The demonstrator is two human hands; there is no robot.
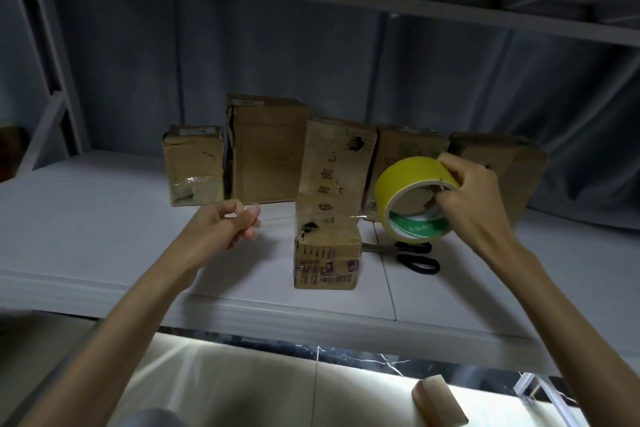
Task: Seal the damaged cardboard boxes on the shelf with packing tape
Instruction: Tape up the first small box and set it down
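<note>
Hands first: left hand (239, 224) pinches the free end of a clear tape strip (304, 217); right hand (465, 194) grips the yellow tape roll (414, 199). Slack could fold the strip onto itself before it meets the small torn cardboard box (327, 253) on the grey shelf (104, 246), ahead of the back-row boxes (266, 149).

A row of cardboard boxes (266, 149) walls off the back of the shelf (104, 239). One small box (327, 253) stands forward near the front edge, with scissors (414, 255) lying just to its right. A clear tape strip (311, 217) stretches across above that box. Bare shelf lies open at left and far right.
</note>
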